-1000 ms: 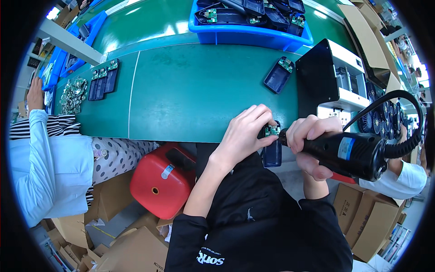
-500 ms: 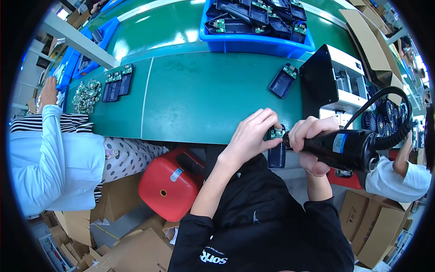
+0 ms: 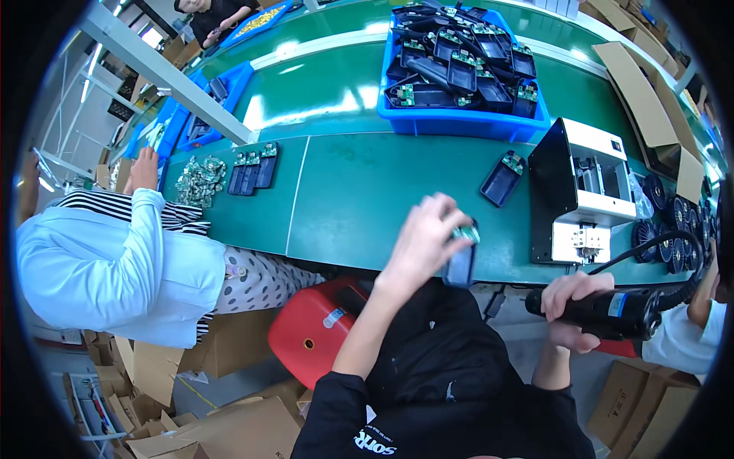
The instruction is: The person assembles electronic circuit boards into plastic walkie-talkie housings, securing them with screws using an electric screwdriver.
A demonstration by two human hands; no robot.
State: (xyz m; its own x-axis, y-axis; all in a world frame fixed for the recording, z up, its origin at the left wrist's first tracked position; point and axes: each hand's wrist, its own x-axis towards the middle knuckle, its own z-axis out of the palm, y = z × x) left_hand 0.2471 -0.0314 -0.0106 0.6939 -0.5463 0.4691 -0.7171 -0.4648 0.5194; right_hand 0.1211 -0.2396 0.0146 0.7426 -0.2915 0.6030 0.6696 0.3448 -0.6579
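On my feed I count one held housing (image 3: 459, 265), one lone housing (image 3: 500, 184), three lined-up housings (image 3: 249, 178): that's five. One corded power tool (image 3: 623, 314), one black-and-white machine (image 3: 553, 187). One large blue bin (image 3: 465, 125), its jumbled housings (image 3: 462, 73) overlapping too much for me to count. One board pile (image 3: 201, 182), pieces uncountable.

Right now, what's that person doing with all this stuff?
The person's left hand holds a dark shell with a circuit board, by the green table. The right hand grips a black cylindrical tool, apart from that shell. Another shell lies near a black-and-white machine, and a blue bin is heaped with more.
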